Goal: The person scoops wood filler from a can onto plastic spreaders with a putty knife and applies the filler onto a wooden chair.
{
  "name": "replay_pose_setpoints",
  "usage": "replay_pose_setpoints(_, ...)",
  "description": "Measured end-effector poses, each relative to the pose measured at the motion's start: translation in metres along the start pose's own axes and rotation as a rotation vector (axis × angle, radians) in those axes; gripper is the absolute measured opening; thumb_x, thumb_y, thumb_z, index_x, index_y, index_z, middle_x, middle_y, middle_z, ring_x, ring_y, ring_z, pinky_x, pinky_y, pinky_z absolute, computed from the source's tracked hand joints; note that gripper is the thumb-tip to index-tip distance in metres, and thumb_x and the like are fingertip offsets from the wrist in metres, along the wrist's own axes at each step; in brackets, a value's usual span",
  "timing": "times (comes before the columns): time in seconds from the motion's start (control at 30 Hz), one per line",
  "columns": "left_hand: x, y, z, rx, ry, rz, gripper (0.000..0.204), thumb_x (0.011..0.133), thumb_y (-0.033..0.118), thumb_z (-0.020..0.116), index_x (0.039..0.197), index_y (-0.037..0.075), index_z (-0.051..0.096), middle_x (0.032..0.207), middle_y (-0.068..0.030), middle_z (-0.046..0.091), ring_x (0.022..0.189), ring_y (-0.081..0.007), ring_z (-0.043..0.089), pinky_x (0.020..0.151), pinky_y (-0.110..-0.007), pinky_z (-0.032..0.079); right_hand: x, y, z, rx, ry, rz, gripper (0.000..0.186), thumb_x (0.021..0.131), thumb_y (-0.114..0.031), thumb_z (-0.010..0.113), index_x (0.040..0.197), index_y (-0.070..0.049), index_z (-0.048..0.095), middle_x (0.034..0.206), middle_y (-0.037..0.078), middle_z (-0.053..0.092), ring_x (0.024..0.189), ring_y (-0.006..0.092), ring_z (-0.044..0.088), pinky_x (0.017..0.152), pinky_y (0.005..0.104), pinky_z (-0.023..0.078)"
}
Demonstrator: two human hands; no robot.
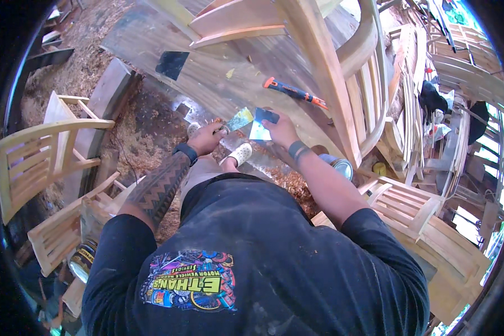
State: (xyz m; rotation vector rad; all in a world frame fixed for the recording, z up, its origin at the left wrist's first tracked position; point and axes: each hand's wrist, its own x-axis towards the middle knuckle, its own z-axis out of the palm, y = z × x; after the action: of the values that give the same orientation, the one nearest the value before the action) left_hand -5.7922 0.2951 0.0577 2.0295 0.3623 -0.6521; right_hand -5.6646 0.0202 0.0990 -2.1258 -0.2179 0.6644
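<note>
My left hand (205,140) is closed round the handle of a putty knife (241,119), whose blade carries a pale yellowish smear. Just right of that blade, my right hand (284,132) grips a flat rectangular plate (259,130), dark at the top and pale and shiny below. The two tools are close together, with a small gap between them, above the near edge of a wooden tabletop (207,84). Beyond my right hand lies an orange and dark blue hand tool (295,93). A black square sheet (172,65) rests farther left on the board.
A bare wooden chair (325,67) stands on the tabletop at the far right. An open tin (341,167) sits beside my right forearm. Slatted chairs (36,165) stand on the left, with another tin (83,260) near them. Wood shavings (288,185) cover the floor.
</note>
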Motion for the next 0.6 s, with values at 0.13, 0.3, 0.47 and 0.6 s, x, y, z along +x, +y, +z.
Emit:
replay_pose_setpoints(0.13, 0.0, -0.004, 0.001, -0.027, 0.007, 0.002, 0.041, 0.109, 0.043, 0.062, 0.131, 0.009, 0.073, 0.123, -0.0233, 0.074, 0.116, -0.0432, 0.071, 0.098, -0.051, 0.055, 0.0, -0.006, 0.001, 0.02, -0.009, 0.029, 0.044, 0.096, -0.011, 0.08, 0.138, -0.002, 0.073, 0.115, 0.017, 0.082, 0.104, 0.0261, 0.078, 0.093, 0.0389, 0.059)
replay_pose_setpoints(0.3, 0.005, -0.009, -0.002, -0.045, 0.004, 0.138, 0.043, 0.11, 0.04, 0.065, 0.138, 0.009, 0.072, 0.079, -0.0107, 0.066, 0.062, -0.0193, 0.063, 0.06, -0.041, 0.053, 0.009, -0.012, -0.001, -0.17, -0.033, 0.004, 0.04, 0.098, -0.014, 0.077, 0.137, -0.006, 0.074, 0.12, 0.018, 0.081, 0.106, 0.03, 0.078, 0.094, 0.0414, 0.059)
replay_pose_setpoints(0.47, 0.008, -0.009, -0.006, 0.054, 0.028, 0.222, 0.04, 0.11, 0.04, 0.063, 0.127, 0.006, 0.075, 0.092, -0.0238, 0.072, 0.077, -0.0344, 0.072, 0.074, -0.048, 0.056, 0.02, -0.025, 0.003, -0.233, -0.092, -0.015, 0.04, 0.098, -0.02, 0.073, 0.137, -0.009, 0.073, 0.117, 0.02, 0.08, 0.106, 0.0333, 0.078, 0.094, 0.0447, 0.059)
replay_pose_setpoints(0.6, 0.009, -0.008, -0.013, 0.085, -0.001, 0.146, 0.036, 0.109, 0.041, 0.062, 0.122, 0.009, 0.073, 0.109, -0.0242, 0.075, 0.107, -0.0459, 0.071, 0.091, -0.053, 0.055, 0.027, -0.046, 0.003, -0.254, -0.121, -0.038, 0.042, 0.097, -0.025, 0.074, 0.136, -0.008, 0.073, 0.113, 0.021, 0.079, 0.106, 0.0371, 0.078, 0.094, 0.0469, 0.059)
